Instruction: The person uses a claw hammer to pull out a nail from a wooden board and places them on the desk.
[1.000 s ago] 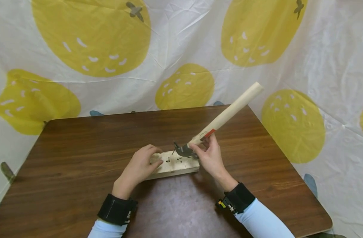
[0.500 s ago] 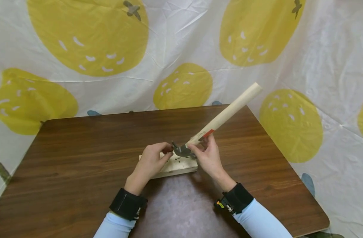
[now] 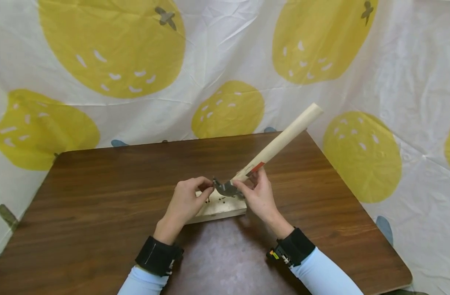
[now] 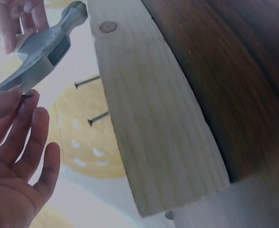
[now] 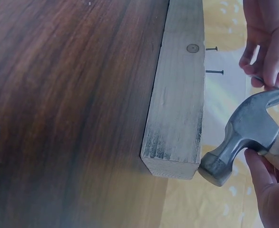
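Observation:
My right hand [image 3: 261, 196] grips a claw hammer [image 3: 280, 143] low on its wooden handle, just by the metal head. The handle slants up and to the right. In the right wrist view the hammer's round face sits right at the end of the wooden block [image 5: 177, 104], and the claw points away from it. My left hand [image 3: 186, 200] is at the claw, with thumb and finger pinching a thin dark nail [image 4: 26, 96], mostly hidden by the fingers. Two nails [image 5: 214, 72] stand partly out of the block's upper face.
The block lies on a brown wood-grain table [image 3: 110, 196], whose far edge meets a white curtain [image 3: 217, 37] with yellow fruit prints. Small dark holes or marks dot the block's top near the hammer head. Black straps [image 3: 158, 256] circle both wrists.
My left hand has moved right from the block's left part to the hammer's claw and now pinches the nail there. The right hand and the hammer have stayed nearly still.

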`<state>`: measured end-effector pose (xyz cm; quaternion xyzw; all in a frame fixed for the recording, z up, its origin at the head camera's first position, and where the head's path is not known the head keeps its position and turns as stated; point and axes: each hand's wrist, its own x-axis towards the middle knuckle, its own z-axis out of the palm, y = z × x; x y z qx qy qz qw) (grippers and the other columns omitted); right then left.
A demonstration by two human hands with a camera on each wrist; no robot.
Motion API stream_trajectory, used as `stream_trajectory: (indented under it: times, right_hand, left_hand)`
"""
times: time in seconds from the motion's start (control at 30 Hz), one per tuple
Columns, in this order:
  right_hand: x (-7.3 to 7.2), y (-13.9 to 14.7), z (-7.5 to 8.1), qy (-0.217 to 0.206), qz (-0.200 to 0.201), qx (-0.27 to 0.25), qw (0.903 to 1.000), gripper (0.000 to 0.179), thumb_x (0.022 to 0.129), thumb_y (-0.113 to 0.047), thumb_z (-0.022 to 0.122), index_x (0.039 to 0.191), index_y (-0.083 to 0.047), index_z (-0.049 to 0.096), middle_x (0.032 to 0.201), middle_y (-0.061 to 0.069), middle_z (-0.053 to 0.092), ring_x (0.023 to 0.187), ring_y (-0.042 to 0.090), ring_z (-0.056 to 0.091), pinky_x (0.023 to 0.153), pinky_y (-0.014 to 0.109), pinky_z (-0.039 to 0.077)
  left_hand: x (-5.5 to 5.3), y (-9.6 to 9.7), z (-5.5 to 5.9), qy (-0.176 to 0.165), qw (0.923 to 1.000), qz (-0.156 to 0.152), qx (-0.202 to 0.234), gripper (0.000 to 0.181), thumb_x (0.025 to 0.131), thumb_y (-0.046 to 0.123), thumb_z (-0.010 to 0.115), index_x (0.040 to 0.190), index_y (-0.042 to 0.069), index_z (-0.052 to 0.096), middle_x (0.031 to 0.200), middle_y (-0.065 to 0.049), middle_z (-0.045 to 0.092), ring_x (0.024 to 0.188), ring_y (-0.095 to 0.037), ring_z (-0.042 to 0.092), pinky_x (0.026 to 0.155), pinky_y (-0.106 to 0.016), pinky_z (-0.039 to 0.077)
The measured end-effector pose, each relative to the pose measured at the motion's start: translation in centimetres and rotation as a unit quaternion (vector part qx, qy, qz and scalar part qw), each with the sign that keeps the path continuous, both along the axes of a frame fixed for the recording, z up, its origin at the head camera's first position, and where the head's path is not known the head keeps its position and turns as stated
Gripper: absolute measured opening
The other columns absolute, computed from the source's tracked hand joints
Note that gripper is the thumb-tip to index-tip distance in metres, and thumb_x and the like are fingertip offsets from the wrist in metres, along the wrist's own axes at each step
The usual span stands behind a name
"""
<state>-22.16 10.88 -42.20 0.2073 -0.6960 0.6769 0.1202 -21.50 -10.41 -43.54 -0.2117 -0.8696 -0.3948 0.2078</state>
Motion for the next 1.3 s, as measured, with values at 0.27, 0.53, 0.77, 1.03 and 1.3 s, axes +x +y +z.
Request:
stream_trajectory:
  times: [0.27,0.53,0.77,1.03,1.3]
  right_hand:
    - [-0.1,0.2,-0.2,-0.002,0.007,0.001,1.0,0.044,0.086,0.011,0.069,0.122,0.002,0.045,0.109,0.014,0.062,0.107,0.043,0.059,0.083,0.04,0.051]
    - [-0.1,0.2,-0.2,0.007,0.007,0.001,0.9999,0.043,0.086,0.012,0.069,0.121,0.002,0.046,0.107,0.014,0.063,0.106,0.043,0.059,0.079,0.038,0.052]
    - [-0.2,0.2,-0.3,0.009,0.005,0.005,0.9999,0.044,0.085,0.013,0.07,0.121,0.004,0.046,0.105,0.012,0.063,0.104,0.036,0.061,0.078,0.037,0.053]
    - [-0.3,0.1,-0.4,-0.004,0.008,0.009,0.9999,0.044,0.087,0.009,0.07,0.123,0.0,0.046,0.107,0.011,0.062,0.106,0.035,0.061,0.08,0.037,0.052]
    - [-0.2,0.2,-0.2,-0.002,0.011,0.006,0.9999,0.045,0.086,0.01,0.07,0.123,0.001,0.046,0.107,0.012,0.061,0.105,0.037,0.062,0.08,0.037,0.052]
  left_hand:
    - [0.8,-2.4,0.4,-0.033,0.9935,0.107,-0.021,0.007,0.089,0.013,0.074,0.095,0.009,0.075,0.078,0.005,0.066,0.067,-0.011,0.062,0.06,-0.026,0.046]
    - [1.6,-7.5,0.0,-0.137,0.9545,0.252,-0.08,0.016,0.091,0.024,0.07,0.094,0.01,0.076,0.079,-0.001,0.067,0.062,-0.02,0.062,0.049,-0.029,0.042]
    - [2.1,-10.1,-0.5,-0.202,0.9366,0.262,-0.115,0.015,0.09,0.022,0.069,0.09,0.009,0.077,0.089,-0.01,0.07,0.076,-0.033,0.066,0.055,-0.04,0.047]
    - [2.2,-11.9,-1.1,-0.209,0.9362,0.248,-0.135,0.011,0.087,0.015,0.07,0.083,0.007,0.077,0.088,-0.013,0.07,0.086,-0.04,0.065,0.076,-0.053,0.046]
    - [2.2,-14.4,-1.6,-0.256,0.9174,0.25,-0.174,0.009,0.083,0.015,0.073,0.08,0.006,0.075,0.084,-0.014,0.068,0.081,-0.043,0.063,0.069,-0.051,0.048]
